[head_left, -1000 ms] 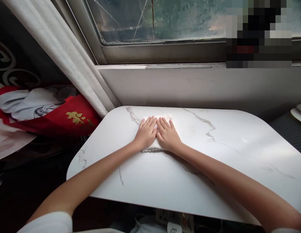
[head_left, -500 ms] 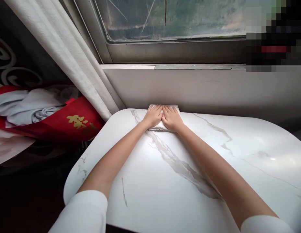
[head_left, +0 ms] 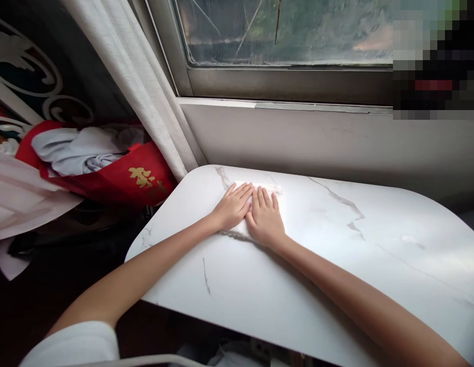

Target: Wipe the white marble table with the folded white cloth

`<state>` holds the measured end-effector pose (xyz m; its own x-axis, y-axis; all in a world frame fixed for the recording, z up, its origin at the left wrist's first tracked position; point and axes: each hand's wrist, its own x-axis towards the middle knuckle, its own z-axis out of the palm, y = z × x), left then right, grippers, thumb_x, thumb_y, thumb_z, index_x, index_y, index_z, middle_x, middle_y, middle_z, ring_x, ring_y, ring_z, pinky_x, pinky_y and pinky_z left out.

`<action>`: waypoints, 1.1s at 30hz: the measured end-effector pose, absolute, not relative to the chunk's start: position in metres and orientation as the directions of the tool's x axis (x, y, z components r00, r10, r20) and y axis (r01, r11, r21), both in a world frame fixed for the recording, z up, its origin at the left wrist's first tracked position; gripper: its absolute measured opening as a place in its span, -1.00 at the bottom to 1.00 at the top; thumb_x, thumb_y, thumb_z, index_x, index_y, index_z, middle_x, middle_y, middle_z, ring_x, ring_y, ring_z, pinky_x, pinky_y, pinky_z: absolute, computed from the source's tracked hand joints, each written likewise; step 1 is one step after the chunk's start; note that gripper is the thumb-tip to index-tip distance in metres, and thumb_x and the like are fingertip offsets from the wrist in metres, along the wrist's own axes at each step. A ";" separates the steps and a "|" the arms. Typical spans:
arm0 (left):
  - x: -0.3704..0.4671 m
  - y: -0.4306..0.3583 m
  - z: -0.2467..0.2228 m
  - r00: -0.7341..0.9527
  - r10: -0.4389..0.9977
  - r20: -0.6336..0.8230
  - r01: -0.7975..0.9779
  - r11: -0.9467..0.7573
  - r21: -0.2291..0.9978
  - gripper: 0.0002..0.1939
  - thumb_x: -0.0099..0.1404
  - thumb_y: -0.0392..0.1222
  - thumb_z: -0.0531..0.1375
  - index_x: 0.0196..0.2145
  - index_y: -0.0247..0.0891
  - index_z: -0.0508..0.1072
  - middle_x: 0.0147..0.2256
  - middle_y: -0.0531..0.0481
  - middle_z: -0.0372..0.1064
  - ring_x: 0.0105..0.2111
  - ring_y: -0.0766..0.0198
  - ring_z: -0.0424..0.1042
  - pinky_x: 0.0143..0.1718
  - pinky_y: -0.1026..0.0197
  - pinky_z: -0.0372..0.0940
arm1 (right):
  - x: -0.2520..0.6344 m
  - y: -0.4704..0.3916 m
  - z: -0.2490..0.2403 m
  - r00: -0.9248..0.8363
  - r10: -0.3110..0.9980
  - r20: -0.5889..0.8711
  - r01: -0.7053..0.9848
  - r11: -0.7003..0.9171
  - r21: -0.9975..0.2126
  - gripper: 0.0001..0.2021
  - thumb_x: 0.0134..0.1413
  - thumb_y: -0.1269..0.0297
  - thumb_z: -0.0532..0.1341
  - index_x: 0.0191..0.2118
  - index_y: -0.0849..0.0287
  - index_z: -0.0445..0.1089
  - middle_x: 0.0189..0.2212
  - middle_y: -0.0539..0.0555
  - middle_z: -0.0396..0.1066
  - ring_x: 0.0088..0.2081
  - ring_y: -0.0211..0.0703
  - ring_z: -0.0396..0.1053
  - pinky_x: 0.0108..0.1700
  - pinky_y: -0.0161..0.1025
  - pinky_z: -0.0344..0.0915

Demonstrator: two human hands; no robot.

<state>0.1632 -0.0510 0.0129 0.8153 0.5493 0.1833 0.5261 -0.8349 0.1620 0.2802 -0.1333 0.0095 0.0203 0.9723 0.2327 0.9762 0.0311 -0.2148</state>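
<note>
My left hand (head_left: 234,208) lies flat on a white cloth (head_left: 240,228), its fingers stretched out. Beside it, my right hand (head_left: 265,216) presses flat on the same cloth, with the two hands touching near the thumbs. Beneath is a white table (head_left: 313,285) with grey marble veins and rounded far corners. Much of the cloth is covered by the hands, and its outline is blurred against the white top.
A wall (head_left: 298,145) and a window (head_left: 290,38) stand behind the table. To the left hang a pale curtain (head_left: 133,71) and a red bag (head_left: 103,186) holding grey fabric (head_left: 78,148). Pink fabric (head_left: 26,188) is farther left. Pixelation hides the upper right corner.
Both hands and the cloth have come back from the table's far edge toward me. My elbows are more bent, and the view has shifted somewhat left.
</note>
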 end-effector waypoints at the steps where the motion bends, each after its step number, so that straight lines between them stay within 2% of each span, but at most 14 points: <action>1: 0.150 -0.064 0.015 0.820 0.542 0.186 0.516 -0.839 0.170 -0.48 0.38 -0.23 -0.19 0.25 -0.44 0.03 0.27 -0.16 -0.05 0.28 0.23 -0.15 0.28 0.02 -0.29 | 0.269 -0.147 0.011 0.006 0.975 0.224 0.970 0.049 -0.239 -0.41 0.21 0.28 -0.18 0.27 0.58 -0.10 0.29 0.35 -0.15 0.32 0.08 -0.29 0.29 0.08 -0.36; 10: 0.048 -0.155 0.023 0.790 0.580 0.198 0.549 -0.813 0.194 -0.44 0.38 -0.26 -0.15 0.31 -0.28 -0.13 0.28 -0.12 -0.10 0.27 0.12 -0.10 0.26 -0.10 -0.18 | 0.191 -0.228 0.027 -0.232 0.964 0.129 0.830 0.265 -0.492 -0.35 0.19 0.21 -0.07 0.30 0.51 -0.17 0.32 0.27 -0.31 0.32 0.02 -0.43 0.30 0.15 -0.46; 14: 0.032 -0.164 0.023 0.781 0.596 0.186 0.569 -0.803 0.180 -0.44 0.39 -0.26 -0.15 0.31 -0.27 -0.17 0.29 -0.12 -0.12 0.27 0.13 -0.11 0.26 -0.09 -0.18 | 0.182 -0.232 0.031 -0.285 0.953 0.098 0.782 0.291 -0.551 -0.31 0.16 0.20 -0.02 0.30 0.53 -0.21 0.32 0.28 -0.35 0.32 0.04 -0.46 0.29 0.16 -0.49; 17: 0.035 -0.155 0.022 0.775 0.608 0.173 0.580 -0.793 0.186 -0.44 0.40 -0.21 -0.15 0.31 -0.27 -0.15 0.28 -0.12 -0.09 0.27 0.13 -0.11 0.26 -0.08 -0.18 | 0.192 -0.218 0.031 -0.306 0.949 0.072 0.766 0.291 -0.573 -0.33 0.18 0.20 -0.05 0.30 0.52 -0.19 0.32 0.27 -0.33 0.32 0.02 -0.45 0.30 0.13 -0.44; 20: 0.048 -0.130 0.019 0.762 0.625 0.171 0.600 -0.780 0.177 -0.45 0.39 -0.16 -0.15 0.30 -0.32 -0.09 0.27 -0.15 -0.07 0.27 0.15 -0.12 0.26 -0.07 -0.22 | 0.211 -0.187 0.028 -0.277 0.957 0.087 0.787 0.277 -0.551 -0.41 0.22 0.25 -0.14 0.30 0.46 -0.13 0.31 0.23 -0.24 0.33 -0.08 -0.35 0.31 0.01 -0.31; 23: 0.071 -0.090 0.015 0.738 0.650 0.179 0.631 -0.760 0.159 -0.45 0.37 -0.14 -0.15 0.27 -0.38 -0.01 0.26 -0.18 -0.05 0.27 0.18 -0.12 0.27 -0.04 -0.26 | 0.230 -0.142 0.022 -0.221 0.968 0.119 0.847 0.251 -0.469 -0.44 0.23 0.29 -0.19 0.30 0.40 -0.08 0.31 0.18 -0.14 0.32 -0.15 -0.24 0.30 -0.08 -0.25; 28: 0.113 -0.008 0.009 0.736 0.649 0.193 0.631 -0.761 0.150 -0.46 0.34 -0.17 -0.13 0.24 -0.37 0.06 0.25 -0.13 -0.01 0.26 0.25 -0.07 0.27 0.05 -0.27 | 0.253 -0.069 0.013 -0.062 0.983 0.173 0.941 0.116 -0.319 -0.45 0.23 0.30 -0.20 0.29 0.43 -0.05 0.30 0.20 -0.11 0.31 -0.11 -0.20 0.28 -0.09 -0.23; 33: 0.133 0.057 0.009 0.769 0.616 0.175 0.597 -0.788 0.152 -0.46 0.34 -0.19 -0.14 0.24 -0.37 0.05 0.26 -0.10 -0.02 0.26 0.28 -0.09 0.26 0.08 -0.29 | 0.262 -0.015 0.008 0.018 0.974 0.224 0.959 0.047 -0.280 -0.44 0.21 0.31 -0.18 0.27 0.49 -0.03 0.29 0.25 -0.06 0.30 -0.07 -0.16 0.27 -0.09 -0.25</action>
<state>0.1330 0.0569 0.0085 0.7685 0.6155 0.1747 0.5966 -0.7880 0.1518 0.2620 -0.0151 0.0079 0.0177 0.9744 0.2241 0.9589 0.0469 -0.2797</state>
